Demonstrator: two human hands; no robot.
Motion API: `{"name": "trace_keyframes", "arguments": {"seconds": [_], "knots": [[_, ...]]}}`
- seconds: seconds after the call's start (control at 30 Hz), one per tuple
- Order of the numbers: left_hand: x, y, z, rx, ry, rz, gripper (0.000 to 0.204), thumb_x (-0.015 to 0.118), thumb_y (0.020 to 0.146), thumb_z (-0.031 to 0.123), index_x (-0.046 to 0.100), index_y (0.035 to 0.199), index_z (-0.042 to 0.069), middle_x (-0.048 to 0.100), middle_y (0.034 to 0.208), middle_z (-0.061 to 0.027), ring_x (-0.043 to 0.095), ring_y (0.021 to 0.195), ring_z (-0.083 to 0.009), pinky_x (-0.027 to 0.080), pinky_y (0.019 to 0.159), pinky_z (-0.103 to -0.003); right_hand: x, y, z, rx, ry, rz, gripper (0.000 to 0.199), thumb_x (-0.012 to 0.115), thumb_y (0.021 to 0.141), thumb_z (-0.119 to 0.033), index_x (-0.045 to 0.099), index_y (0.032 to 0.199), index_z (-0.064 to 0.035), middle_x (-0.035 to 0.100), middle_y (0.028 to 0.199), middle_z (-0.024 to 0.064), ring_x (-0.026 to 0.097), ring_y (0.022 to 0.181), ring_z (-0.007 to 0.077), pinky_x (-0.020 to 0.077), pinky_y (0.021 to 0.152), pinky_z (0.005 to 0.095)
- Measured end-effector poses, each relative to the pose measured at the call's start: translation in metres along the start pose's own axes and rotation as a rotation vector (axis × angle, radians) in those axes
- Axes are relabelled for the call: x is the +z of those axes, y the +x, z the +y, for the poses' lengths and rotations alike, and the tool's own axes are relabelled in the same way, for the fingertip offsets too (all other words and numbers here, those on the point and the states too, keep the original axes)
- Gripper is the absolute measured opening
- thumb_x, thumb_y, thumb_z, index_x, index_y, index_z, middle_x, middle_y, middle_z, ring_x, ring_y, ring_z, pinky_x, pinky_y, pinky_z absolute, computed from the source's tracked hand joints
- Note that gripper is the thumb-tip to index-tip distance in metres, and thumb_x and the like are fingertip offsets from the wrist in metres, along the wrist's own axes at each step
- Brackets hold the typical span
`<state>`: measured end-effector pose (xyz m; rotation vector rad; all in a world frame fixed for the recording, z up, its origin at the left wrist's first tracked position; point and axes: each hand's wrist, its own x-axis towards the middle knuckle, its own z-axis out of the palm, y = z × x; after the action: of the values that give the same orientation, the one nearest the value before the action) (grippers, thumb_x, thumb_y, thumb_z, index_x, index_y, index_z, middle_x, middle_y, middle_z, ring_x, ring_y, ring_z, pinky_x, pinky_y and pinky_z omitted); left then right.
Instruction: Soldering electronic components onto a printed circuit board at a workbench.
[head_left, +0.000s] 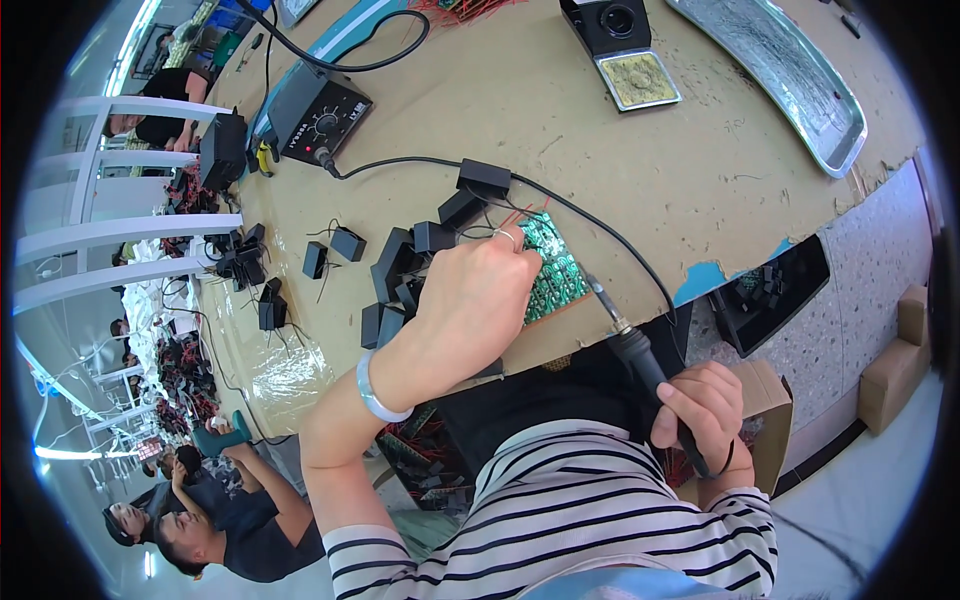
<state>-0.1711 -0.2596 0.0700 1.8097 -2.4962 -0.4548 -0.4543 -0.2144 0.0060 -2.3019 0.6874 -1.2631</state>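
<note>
My right hand point(704, 412) grips the black handle of a soldering iron point(642, 358). The iron's metal tip points up and left, close to the right edge of a green circuit board panel point(562, 276) near the table's front edge. My left hand point(478, 292) lies over the panel's left side, its fingers curled and pressed together. What they pinch, if anything, is hidden under the hand. Thin red wires stick out just beyond those fingers. Several black box-shaped parts with leads, such as this black box point(433, 237), crowd the space left of the hand.
A soldering station point(322, 115) stands at the far left, its cable running across the table. Further back are a tin of yellowish cleaning material point(638, 80) and a metal tray point(800, 90). A black bin point(770, 295) sits below the table's right edge. People work at left.
</note>
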Motion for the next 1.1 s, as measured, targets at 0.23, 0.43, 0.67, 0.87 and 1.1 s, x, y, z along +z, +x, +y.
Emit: {"name": "trace_keyframes", "arguments": {"seconds": [0.23,0.43,0.67,0.87,1.1], "knots": [[0.002,-0.001,0.003,-0.020,0.076,-0.013,0.005,0.072,0.078,0.006,0.068,0.081,0.003,0.062,0.087,-0.0107,0.067,0.073,-0.0313,0.054,0.063,-0.042,0.001,-0.003,0.000,0.034,-0.013,0.019,0.036,0.068,0.069,0.008,0.067,0.104,0.0014,0.061,0.077,0.0055,0.064,0.061,0.0206,0.0538,0.057,0.0317],[0.005,-0.013,0.017,-0.032,0.169,0.073,0.014,0.075,0.079,0.006,0.066,0.088,0.002,0.057,0.100,-0.0116,0.062,0.089,-0.0309,0.053,0.070,-0.040,0.000,-0.004,-0.002,0.033,-0.008,0.037,0.032,0.068,0.071,0.006,0.067,0.103,0.0015,0.062,0.076,0.0051,0.064,0.061,0.0200,0.0550,0.057,0.0313],[0.022,-0.030,0.025,0.055,0.156,0.315,0.022,0.077,0.080,0.007,0.069,0.100,0.001,0.058,0.105,-0.0098,0.056,0.092,-0.0306,0.050,0.076,-0.039,-0.003,-0.007,-0.001,0.026,0.001,0.043,0.029,0.067,0.074,0.004,0.067,0.103,0.0019,0.062,0.076,0.0054,0.063,0.060,0.0194,0.0543,0.056,0.0304],[0.013,-0.056,0.025,-0.039,-0.312,0.386,0.037,0.065,0.088,-0.006,0.068,0.125,0.000,0.057,0.096,-0.0112,0.056,0.084,-0.0252,0.047,0.073,-0.032,-0.003,-0.009,-0.003,0.020,0.058,0.041,0.026,0.068,0.075,0.001,0.067,0.102,0.0026,0.062,0.075,0.0048,0.063,0.059,0.0191,0.0540,0.056,0.0299],[0.001,-0.070,0.027,-0.254,-0.649,0.312,0.035,0.049,0.104,0.006,0.061,0.136,-0.001,0.042,0.089,-0.0069,0.043,0.073,-0.0156,0.042,0.069,-0.026,-0.002,-0.010,-0.005,0.011,0.043,0.023,0.025,0.067,0.075,0.002,0.067,0.100,0.0028,0.062,0.074,0.0047,0.062,0.058,0.0191,0.0539,0.056,0.0297]]}}
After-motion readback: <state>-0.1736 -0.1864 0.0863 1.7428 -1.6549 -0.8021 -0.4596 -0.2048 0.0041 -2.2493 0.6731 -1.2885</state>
